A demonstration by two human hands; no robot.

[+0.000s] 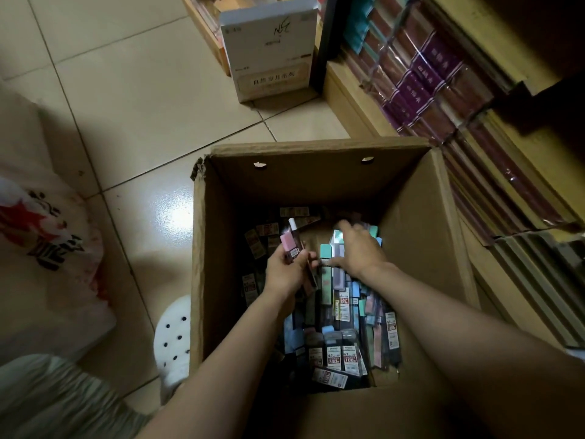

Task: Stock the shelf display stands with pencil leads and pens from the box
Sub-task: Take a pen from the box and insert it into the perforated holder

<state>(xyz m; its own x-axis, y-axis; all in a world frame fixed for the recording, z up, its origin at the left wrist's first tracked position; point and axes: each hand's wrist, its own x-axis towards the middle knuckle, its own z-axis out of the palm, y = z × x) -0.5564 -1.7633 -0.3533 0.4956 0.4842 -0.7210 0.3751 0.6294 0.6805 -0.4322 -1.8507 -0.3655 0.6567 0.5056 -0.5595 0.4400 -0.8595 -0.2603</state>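
An open cardboard box (215, 236) stands on the tiled floor, its bottom covered with several pencil lead cases (340, 350) in pink, teal, blue and dark colours. Both my arms reach down into it. My left hand (286, 272) grips a small bunch of lead cases (292, 245), a pink one on top. To its right, my right hand (361, 248) lies palm down on the pile, its fingers over teal and clear cases (327, 253). Whether its fingers close round any case is hidden.
A white carton with printed characters (269, 49) stands on the floor behind the box. Shelves packed with wrapped purple and dark red notebooks (437, 87) run along the right. A white plastic bag (47, 248) lies at left, and a white perforated shoe (172, 340) touches the box.
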